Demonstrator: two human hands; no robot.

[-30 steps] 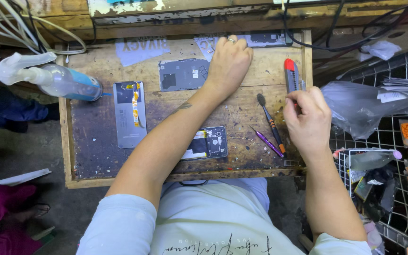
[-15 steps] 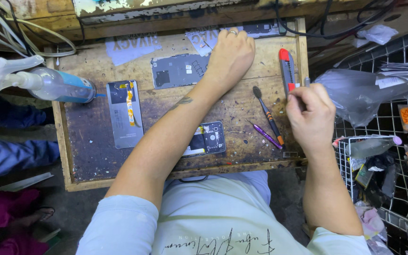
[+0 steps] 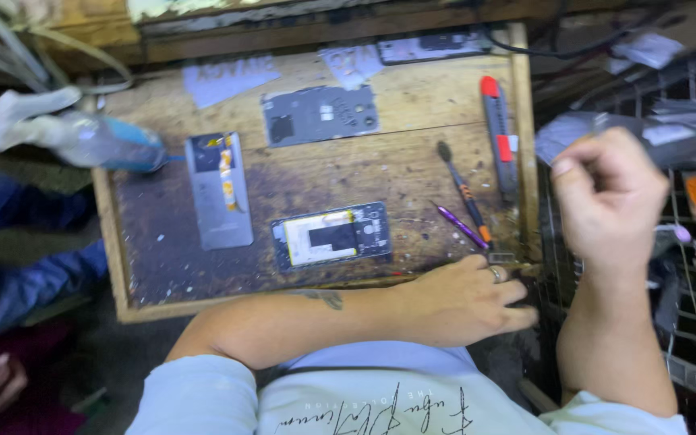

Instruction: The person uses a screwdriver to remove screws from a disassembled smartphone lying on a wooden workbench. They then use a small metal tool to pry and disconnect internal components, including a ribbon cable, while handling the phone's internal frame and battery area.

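The left hand [image 3: 461, 302] has come back from the far edge of the wooden bench [image 3: 412, 105] to its near right corner, fingers loosely curled, grasping nothing visible. The right hand [image 3: 610, 193] has lifted, clenched; whether it holds anything is unclear. The opened phone [image 3: 332, 235] lies just left of the left fingers.

Pale blue tee w/ script print, ring on left grip [image 3: 461, 302].

Left hand [image 3: 465, 298] lies palm down at the near right corner of the bench [image 3: 155, 302], forearm crossing the body, fingers loosely curled; right hand [image 3: 610, 193] raised off the bench's right edge, fingers curled in.
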